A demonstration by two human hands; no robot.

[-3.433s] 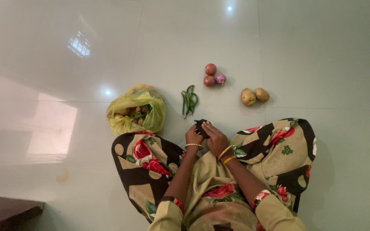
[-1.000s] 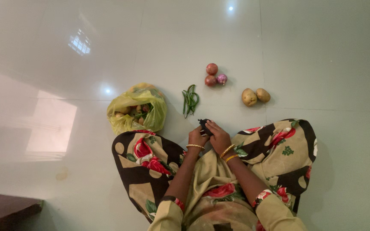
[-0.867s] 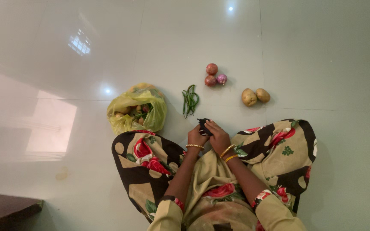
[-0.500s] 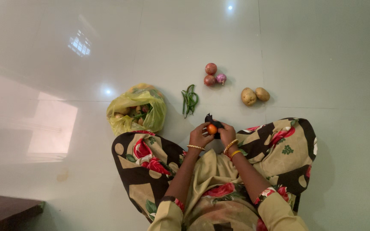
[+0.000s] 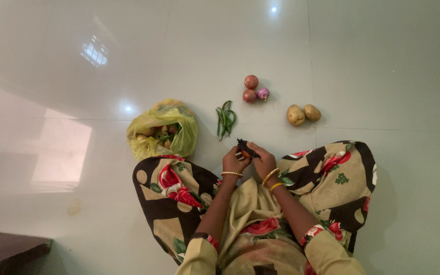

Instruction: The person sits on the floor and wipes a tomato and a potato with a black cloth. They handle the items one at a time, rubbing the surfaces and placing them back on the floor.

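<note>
Glossy pale green floor tiles (image 5: 373, 56) mirror a barred window (image 5: 93, 51) and ceiling lamps (image 5: 273, 9); dark wooden furniture (image 5: 6, 253) juts in at the lower left corner.

Floor (image 5: 332, 40) is glossy polished tile, mirror-smooth, throwing back the lights. The yellow-green bag (image 5: 163, 131) is thin crinkly see-through plastic. Potatoes (image 5: 303, 114) look matt and rough-skinned, onions (image 5: 253, 89) have a papery sheen. Bangles (image 5: 272, 179) are shiny metal; the floral dress (image 5: 327, 178) is soft matt cloth.
</note>
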